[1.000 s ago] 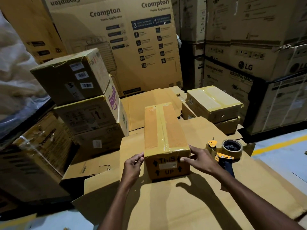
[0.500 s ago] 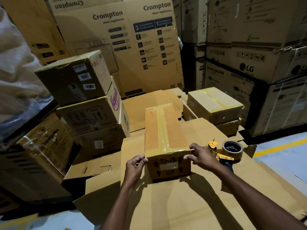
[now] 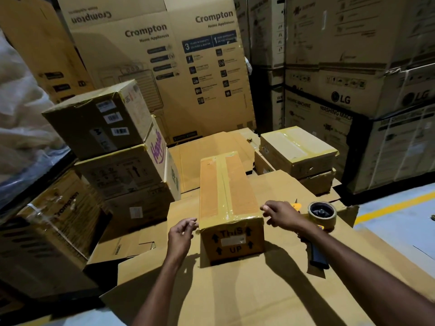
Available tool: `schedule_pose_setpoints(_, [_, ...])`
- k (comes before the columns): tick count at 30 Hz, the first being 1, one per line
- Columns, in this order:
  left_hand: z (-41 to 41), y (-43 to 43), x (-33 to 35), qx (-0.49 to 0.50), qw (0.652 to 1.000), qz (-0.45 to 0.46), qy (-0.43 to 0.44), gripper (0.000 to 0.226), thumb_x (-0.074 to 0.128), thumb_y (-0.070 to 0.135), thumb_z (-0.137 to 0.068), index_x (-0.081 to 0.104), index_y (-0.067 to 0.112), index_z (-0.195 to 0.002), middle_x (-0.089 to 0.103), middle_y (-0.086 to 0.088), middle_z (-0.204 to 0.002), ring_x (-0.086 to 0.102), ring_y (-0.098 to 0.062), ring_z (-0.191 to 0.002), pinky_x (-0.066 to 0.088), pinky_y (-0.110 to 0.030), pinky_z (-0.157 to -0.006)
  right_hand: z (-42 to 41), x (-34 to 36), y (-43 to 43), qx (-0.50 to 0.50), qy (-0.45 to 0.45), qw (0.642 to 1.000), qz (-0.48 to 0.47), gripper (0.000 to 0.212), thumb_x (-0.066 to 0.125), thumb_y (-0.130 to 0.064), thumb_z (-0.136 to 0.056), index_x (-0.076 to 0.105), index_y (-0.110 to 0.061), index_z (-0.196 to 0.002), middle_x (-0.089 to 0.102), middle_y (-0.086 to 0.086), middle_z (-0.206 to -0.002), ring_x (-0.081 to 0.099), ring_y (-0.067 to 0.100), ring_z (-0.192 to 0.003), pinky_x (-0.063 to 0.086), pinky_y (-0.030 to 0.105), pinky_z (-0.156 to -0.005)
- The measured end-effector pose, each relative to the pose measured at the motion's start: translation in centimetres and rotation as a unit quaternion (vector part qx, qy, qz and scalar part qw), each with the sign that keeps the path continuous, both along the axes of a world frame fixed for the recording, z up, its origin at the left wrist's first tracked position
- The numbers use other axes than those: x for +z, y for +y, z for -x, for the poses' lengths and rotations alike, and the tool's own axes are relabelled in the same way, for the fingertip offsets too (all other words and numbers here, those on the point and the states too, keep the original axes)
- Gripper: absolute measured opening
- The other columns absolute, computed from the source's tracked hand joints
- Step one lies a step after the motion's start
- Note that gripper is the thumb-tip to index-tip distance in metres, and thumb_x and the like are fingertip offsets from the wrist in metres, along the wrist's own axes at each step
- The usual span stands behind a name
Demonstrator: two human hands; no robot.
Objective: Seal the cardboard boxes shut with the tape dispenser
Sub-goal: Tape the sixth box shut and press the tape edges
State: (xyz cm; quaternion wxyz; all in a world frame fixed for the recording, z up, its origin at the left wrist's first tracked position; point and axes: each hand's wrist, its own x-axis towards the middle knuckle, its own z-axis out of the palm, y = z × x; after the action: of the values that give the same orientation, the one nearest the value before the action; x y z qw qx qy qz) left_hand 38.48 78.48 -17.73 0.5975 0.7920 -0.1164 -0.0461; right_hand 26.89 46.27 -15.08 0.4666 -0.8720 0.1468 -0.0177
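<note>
Cardboard fills the view: at the left of the frame a stack of brown boxes (image 3: pixel 101 128) leans slightly, and below centre a flattened cardboard sheet (image 3: pixel 235 295) serves as the work surface. Left of centre, the left hand (image 3: pixel 182 234) sits just beside the near left corner of the long box (image 3: pixel 227 191), its fingers loosely curled around nothing. A second ago that hand was pressed against the box's end. The box lies at the centre of the frame, running away from the viewer, with yellowish tape (image 3: pixel 222 184) down its top seam and folded over the near edge above the "This UP" print. To its right, the right hand (image 3: pixel 281 214) has also eased back from the near right corner, fingers relaxed and spread, gripping nothing; whether the tips touch the edge I cannot tell. Both hands letting go suggests this box is sealed. Further right, the tape dispenser (image 3: pixel 322 214) rests untouched on the sheet, and beyond it lies a taped box (image 3: pixel 297 149), so picking the dispenser up again is likely next.
</note>
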Motion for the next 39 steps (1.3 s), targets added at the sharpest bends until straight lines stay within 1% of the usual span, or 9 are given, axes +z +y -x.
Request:
schedule_pose_setpoints(6, [1.0, -3.0, 0.4, 0.027, 0.950, 0.090, 0.298, 0.069, 0.038, 0.078, -0.094, 0.060, 0.020, -0.126, 0.065, -0.012, -0.126, 0.056, -0.035, -0.123, 0.044, -0.064, -0.097, 1.2, 0.1, 4.0, -0.045, 0.143, 0.946, -0.288, 0.084, 0.025, -0.079, -0.097, 0.035, -0.023, -0.158, 0.047, 0.029, -0.148, 0.054, 0.046, -0.129, 0.060, 0.049, -0.079])
schedule_pose_setpoints(9, [2.1, -4.1, 0.9, 0.029, 0.914, 0.133, 0.382, 0.077, 0.054, 0.081, -0.085, 0.052, 0.020, -0.131, 0.054, -0.019, -0.131, 0.044, -0.050, -0.132, 0.039, -0.079, -0.094, 1.7, 0.5, 4.9, -0.067, 0.142, 0.924, -0.349, 0.082, 0.030, -0.076, -0.098, 0.031, -0.023, -0.160, 0.036, 0.028, -0.158, 0.040, 0.053, -0.140, 0.048, 0.065, -0.096])
schedule_pose_setpoints(11, [3.1, -4.7, 1.2, 0.039, 0.902, 0.153, 0.402, 0.074, 0.064, 0.072, -0.083, 0.052, 0.017, -0.132, 0.052, -0.016, -0.128, 0.041, -0.053, -0.134, 0.035, -0.083, -0.098, 1.5, 0.0, 5.3, -0.069, 0.147, 0.906, -0.392, 0.069, 0.035, -0.075, -0.098, 0.044, -0.029, -0.148, 0.053, 0.020, -0.142, 0.046, 0.051, -0.136, 0.046, 0.068, -0.102])
schedule_pose_setpoints(13, [4.0, -5.6, 1.4, 0.063, 0.898, 0.181, 0.397, 0.073, 0.071, 0.061, -0.083, 0.051, 0.015, -0.136, 0.054, -0.014, -0.123, 0.043, -0.051, -0.130, 0.036, -0.084, -0.096, 1.5, -0.6, 5.0, -0.053, 0.142, 0.901, -0.406, 0.055, 0.040, -0.074, -0.097, 0.058, -0.028, -0.122, 0.062, 0.006, -0.113, 0.055, 0.044, -0.125, 0.045, 0.070, -0.104])
schedule_pose_setpoints(17, [6.2, -7.5, 2.3, 0.099, 0.902, 0.201, 0.369, 0.064, 0.078, 0.045, -0.083, 0.055, 0.016, -0.136, 0.054, -0.013, -0.120, 0.051, -0.043, -0.110, 0.047, -0.081, -0.085, 2.1, -0.4, 3.1, -0.063, 0.119, 0.895, -0.426, 0.048, 0.052, -0.066, -0.098, 0.067, -0.022, -0.112, 0.070, 0.005, -0.105, 0.063, 0.030, -0.110, 0.050, 0.061, -0.103])
schedule_pose_setpoints(20, [7.9, -9.4, 2.8, 0.132, 0.904, 0.198, 0.355, 0.060, 0.079, 0.040, -0.084, 0.058, 0.015, -0.134, 0.055, -0.013, -0.128, 0.052, -0.044, -0.114, 0.052, -0.076, -0.085, 3.3, 0.8, 1.7, -0.069, 0.113, 0.895, -0.426, 0.045, 0.053, -0.058, -0.100, 0.068, -0.015, -0.103, 0.073, 0.007, -0.095, 0.067, 0.024, -0.091, 0.055, 0.040, -0.072])
schedule_pose_setpoints(31, [14.2, -17.2, 7.1, 0.195, 0.926, 0.219, 0.236, 0.025, 0.074, 0.030, -0.091, 0.064, 0.017, -0.109, 0.060, -0.018, -0.116, 0.059, -0.037, -0.115, 0.058, -0.053, -0.084, 5.3, 2.9, -7.5, -0.004, 0.040, 0.910, -0.414, 0.046, 0.061, -0.058, -0.095, 0.068, -0.017, -0.115, 0.073, 0.013, -0.119, 0.067, 0.025, -0.109, 0.055, 0.045, -0.097])
schedule_pose_setpoints(34, [15.0, -19.4, 8.1, 0.205, 0.933, 0.234, 0.182, 0.029, 0.072, 0.032, -0.091, 0.062, 0.018, -0.115, 0.062, -0.017, -0.118, 0.061, -0.035, -0.116, 0.054, -0.044, -0.078, 5.4, 4.5, -10.0, 0.020, -0.001, 0.917, -0.399, 0.039, 0.061, -0.060, -0.095, 0.070, -0.025, -0.107, 0.071, 0.006, -0.118, 0.063, 0.022, -0.111, 0.052, 0.044, -0.099])
schedule_pose_setpoints(39, [15.4, -23.2, 10.0, 0.188, 0.942, 0.253, 0.110, 0.027, 0.068, 0.031, -0.096, 0.056, 0.017, -0.115, 0.061, -0.009, -0.111, 0.062, -0.024, -0.102, 0.054, -0.039, -0.073, 4.5, 6.2, -13.5, 0.026, -0.071, 0.909, -0.411, 0.052, 0.066, -0.057, -0.093, 0.065, -0.029, -0.136, 0.064, 0.001, -0.136, 0.062, 0.016, -0.117, 0.053, 0.026, -0.081])
